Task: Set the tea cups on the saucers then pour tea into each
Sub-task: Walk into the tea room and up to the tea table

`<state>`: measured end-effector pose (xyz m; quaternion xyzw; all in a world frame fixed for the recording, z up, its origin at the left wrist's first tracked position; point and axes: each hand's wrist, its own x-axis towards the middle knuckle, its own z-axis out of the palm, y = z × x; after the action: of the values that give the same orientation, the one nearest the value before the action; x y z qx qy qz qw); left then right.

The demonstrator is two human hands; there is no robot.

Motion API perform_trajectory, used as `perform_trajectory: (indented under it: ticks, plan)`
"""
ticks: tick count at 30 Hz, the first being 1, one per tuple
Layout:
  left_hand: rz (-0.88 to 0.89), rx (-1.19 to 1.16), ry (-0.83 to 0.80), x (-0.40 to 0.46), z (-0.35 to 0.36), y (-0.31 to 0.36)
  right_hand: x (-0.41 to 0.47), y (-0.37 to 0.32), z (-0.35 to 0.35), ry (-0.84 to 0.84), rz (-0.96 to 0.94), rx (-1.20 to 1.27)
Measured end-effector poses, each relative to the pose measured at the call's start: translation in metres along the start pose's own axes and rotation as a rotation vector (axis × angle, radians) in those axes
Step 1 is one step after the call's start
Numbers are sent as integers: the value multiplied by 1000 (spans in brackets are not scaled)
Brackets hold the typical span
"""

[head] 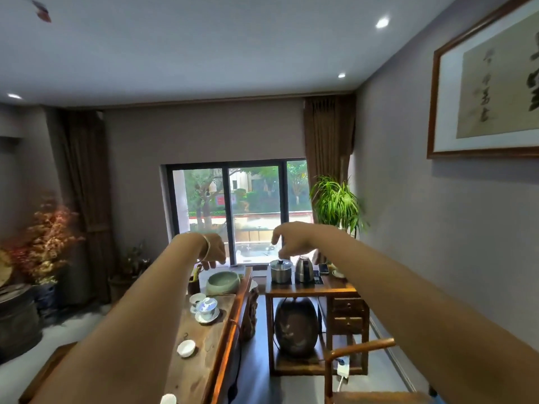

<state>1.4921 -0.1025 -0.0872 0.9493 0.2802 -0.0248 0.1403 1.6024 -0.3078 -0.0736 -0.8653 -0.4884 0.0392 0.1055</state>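
Note:
A long wooden tea table (204,354) runs away from me. On it stand a white tea cup (186,348), a blue-and-white lidded cup on a saucer (207,309) and another small cup (197,299) behind it. Part of a white cup (168,399) shows at the bottom edge. Both my arms are stretched forward at chest height. My left hand (214,252), with a bangle at the wrist, hovers above the table's far end, fingers curled down, empty. My right hand (287,242) hangs just above the lid of a steel pot (281,269), fingers apart, not gripping.
A green ceramic bowl (223,282) sits at the table's far end. A side table (309,287) on the right carries the steel pot, a steel kettle (304,269) and a phone (323,268). A dark urn (296,326) stands beneath it. A wooden chair (358,349) is near right.

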Motion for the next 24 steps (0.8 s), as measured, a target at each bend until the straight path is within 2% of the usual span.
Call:
perform_trajectory:
  ticks: [7, 13, 24]
  plan:
    - [-42, -21, 81, 130, -62, -79, 153, -11, -8, -6, -38, 11]
    - [-94, 79, 90, 170, -81, -144, 255, -35, 5, -49, -115, 39]
    - [-541, -3, 126, 198, -108, -303, 457, -131, 52, -170, -476, 19]
